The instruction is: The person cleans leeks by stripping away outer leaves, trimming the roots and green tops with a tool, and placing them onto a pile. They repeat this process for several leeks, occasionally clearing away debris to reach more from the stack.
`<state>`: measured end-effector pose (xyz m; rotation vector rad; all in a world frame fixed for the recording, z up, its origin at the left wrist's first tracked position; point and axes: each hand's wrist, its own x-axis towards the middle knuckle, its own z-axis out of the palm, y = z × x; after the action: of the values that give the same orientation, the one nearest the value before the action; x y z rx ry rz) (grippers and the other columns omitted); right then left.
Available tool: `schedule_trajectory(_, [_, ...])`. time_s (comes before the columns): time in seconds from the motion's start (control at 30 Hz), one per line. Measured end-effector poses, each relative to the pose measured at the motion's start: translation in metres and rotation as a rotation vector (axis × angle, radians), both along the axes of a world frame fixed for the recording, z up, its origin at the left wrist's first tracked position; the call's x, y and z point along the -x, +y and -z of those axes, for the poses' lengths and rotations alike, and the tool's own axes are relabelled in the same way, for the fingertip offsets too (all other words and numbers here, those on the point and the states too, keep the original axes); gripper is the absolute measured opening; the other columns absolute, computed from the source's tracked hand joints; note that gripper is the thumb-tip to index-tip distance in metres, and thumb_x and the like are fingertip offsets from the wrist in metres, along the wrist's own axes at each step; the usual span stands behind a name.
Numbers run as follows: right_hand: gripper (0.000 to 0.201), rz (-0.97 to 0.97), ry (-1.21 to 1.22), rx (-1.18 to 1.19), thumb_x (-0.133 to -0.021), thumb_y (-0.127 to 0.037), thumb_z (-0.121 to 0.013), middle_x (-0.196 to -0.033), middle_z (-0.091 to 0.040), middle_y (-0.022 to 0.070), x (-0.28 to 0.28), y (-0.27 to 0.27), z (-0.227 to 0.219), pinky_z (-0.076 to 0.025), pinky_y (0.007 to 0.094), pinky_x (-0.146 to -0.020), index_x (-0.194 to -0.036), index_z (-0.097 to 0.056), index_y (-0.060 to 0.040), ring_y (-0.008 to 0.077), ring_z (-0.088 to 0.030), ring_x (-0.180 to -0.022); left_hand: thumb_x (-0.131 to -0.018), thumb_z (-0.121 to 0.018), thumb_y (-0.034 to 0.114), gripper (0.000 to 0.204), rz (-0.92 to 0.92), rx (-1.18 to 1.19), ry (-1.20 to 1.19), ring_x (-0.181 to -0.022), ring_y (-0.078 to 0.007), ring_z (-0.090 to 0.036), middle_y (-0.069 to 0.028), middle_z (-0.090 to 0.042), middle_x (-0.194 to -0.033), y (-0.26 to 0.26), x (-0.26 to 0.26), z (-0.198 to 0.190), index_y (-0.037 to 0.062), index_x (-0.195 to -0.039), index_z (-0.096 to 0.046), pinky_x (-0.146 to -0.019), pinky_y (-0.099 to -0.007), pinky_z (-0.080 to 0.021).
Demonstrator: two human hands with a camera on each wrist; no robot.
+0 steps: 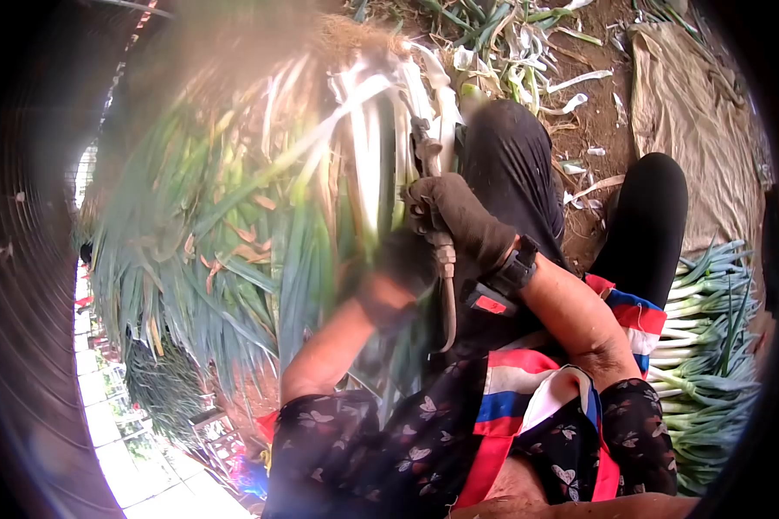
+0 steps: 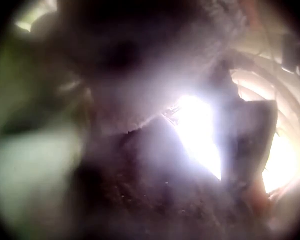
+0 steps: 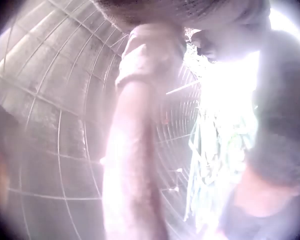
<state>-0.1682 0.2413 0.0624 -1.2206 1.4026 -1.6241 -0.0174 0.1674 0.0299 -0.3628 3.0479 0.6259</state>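
A dark-gloved right hand [image 1: 463, 216] grips a metal spray gun [image 1: 428, 151], its fingers curled round the handle; a hose [image 1: 448, 316] hangs below the fitting. In the right wrist view the hose [image 3: 130, 165] runs down from the glove [image 3: 190, 12]. Just below and left of it is the left hand [image 1: 404, 262], also gloved and blurred, close to the leeks' green leaves; its fingers and any hold are hidden. White leek stalks [image 1: 363, 156] with roots stand beside the gun. The left wrist view is mostly dark blur.
A large heap of leeks [image 1: 182, 225] lies on the left. Peeled scraps [image 1: 528, 78] litter the soil beyond the knees. A tan cloth [image 1: 688, 130] lies at the upper right, above a row of trimmed leeks [image 1: 705, 372]. Ribbed sheeting [image 1: 26, 259] rises at the far left.
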Motion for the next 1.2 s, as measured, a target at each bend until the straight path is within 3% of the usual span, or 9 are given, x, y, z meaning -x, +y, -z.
schedule_trajectory(0.1, [0.021, -0.007, -0.713, -0.18, -0.086, -0.016, -0.058, -0.062, -0.045, -0.0025, -0.011, -0.025, 0.016, -0.038, 0.024, -0.045, -0.067, -0.053, -0.008, 0.0088, -0.047, -0.051, -0.094, -0.045, 0.021, 0.024, 0.023, -0.031, 0.067, -0.083, -0.0167, -0.055, -0.0066, -0.055, -0.088, -0.003, -0.008, 0.005, 0.0049, -0.083, -0.059, -0.075, -0.0317, -0.047])
schedule_trajectory(0.33, [0.017, 0.277, -0.755, -0.509, -0.078, -0.011, -0.063, -0.057, -0.047, -0.0006, -0.01, -0.034, 0.005, -0.036, 0.0285, -0.04, -0.066, -0.052, -0.0071, 0.0107, -0.044, -0.043, -0.082, -0.069, 0.022, 0.049, -0.05, 0.973, 0.011, -0.094, -0.0344, -0.06, -0.0209, -0.054, -0.112, -0.113, -0.034, -0.05, 0.0007, -0.121, -0.047, -0.079, -0.0388, -0.052])
schedule_trajectory(0.4, [0.015, 0.285, -0.826, -0.516, -0.078, -0.01, -0.061, -0.057, -0.047, -0.0002, -0.011, -0.032, 0.0, -0.035, 0.028, -0.04, -0.067, -0.051, -0.007, 0.0108, -0.044, -0.043, -0.079, -0.073, 0.025, 0.08, -0.527, 0.775, 0.165, -0.103, -0.0354, -0.061, -0.0246, -0.04, -0.137, -0.158, -0.035, -0.052, 0.0021, -0.142, -0.031, -0.079, -0.037, -0.056])
schedule_trajectory(0.6, [0.012, 0.308, -0.887, -0.484, -0.077, -0.01, -0.06, -0.058, -0.048, 0.0004, -0.013, -0.035, 0.019, -0.037, 0.0251, -0.041, -0.07, -0.051, -0.0062, 0.0107, -0.046, -0.045, -0.085, -0.062, 0.021, 0.05, -0.75, 0.892, -0.062, -0.082, -0.0216, -0.062, -0.0137, -0.054, -0.123, -0.22, -0.013, -0.061, 0.0039, -0.13, -0.047, -0.066, -0.0317, -0.051])
schedule_trajectory(0.87, [0.007, 0.291, -0.817, -0.543, -0.08, -0.008, -0.058, -0.066, -0.051, 0.0007, -0.023, -0.032, 0.001, -0.043, 0.0259, -0.048, -0.075, -0.054, -0.0053, 0.0115, -0.05, -0.053, -0.092, -0.048, 0.005, 0.031, -0.529, 0.272, 0.165, -0.101, -0.0151, -0.056, -0.0082, -0.058, -0.115, -0.184, 0.163, -0.141, 0.0024, -0.122, -0.051, -0.09, -0.0319, -0.047])
schedule_trajectory(0.93, [0.004, 0.295, -0.892, -0.472, -0.08, -0.007, -0.057, -0.069, -0.051, 0.0007, -0.022, -0.031, 0.005, -0.045, 0.0259, -0.05, -0.078, -0.054, -0.0056, 0.0116, -0.051, -0.057, -0.094, -0.05, 0.021, 0.015, -0.109, 0.573, 0.486, -0.065, -0.0166, -0.056, -0.0046, -0.056, -0.075, -0.199, 0.22, -0.116, 0.0085, -0.094, -0.06, -0.053, -0.028, -0.045])
schedule_trajectory(1.0, [0.003, 0.273, -0.919, -0.438, -0.083, -0.008, -0.056, -0.074, -0.051, -0.0002, -0.019, -0.027, 0.009, -0.047, 0.0255, -0.054, -0.084, -0.054, -0.007, 0.0111, -0.052, -0.062, -0.091, -0.055, 0.022, 0.028, -0.123, 0.766, 0.18, -0.082, -0.024, -0.062, -0.0129, -0.06, -0.102, -0.18, 0.27, -0.113, 0.0071, -0.114, -0.054, -0.074, -0.0338, -0.051])
schedule_trajectory(1.07, [0.002, 0.222, -0.932, -0.396, -0.083, -0.009, -0.056, -0.073, -0.05, -0.001, -0.013, -0.02, 0.011, -0.047, 0.0254, -0.054, -0.084, -0.054, -0.0078, 0.0106, -0.051, -0.061, -0.086, -0.058, 0.024, 0.051, -0.022, 0.412, 0.318, -0.103, -0.0357, -0.061, -0.0222, -0.046, -0.137, -0.183, 0.28, -0.085, 0.0084, -0.132, -0.043, -0.094, -0.0409, -0.048])
schedule_trajectory(1.2, [0.002, 0.208, -0.956, -0.42, -0.084, -0.01, -0.055, -0.072, -0.05, -0.002, -0.008, -0.019, 0.007, -0.045, 0.0247, -0.053, -0.086, -0.055, -0.0096, 0.0092, -0.05, -0.06, -0.085, -0.055, 0.016, 0.023, -0.269, 0.356, 0.399, -0.086, -0.0305, -0.063, -0.0177, -0.064, -0.1, -0.185, 0.185, -0.017, 0.0057, -0.105, -0.056, -0.073, -0.0413, -0.051])
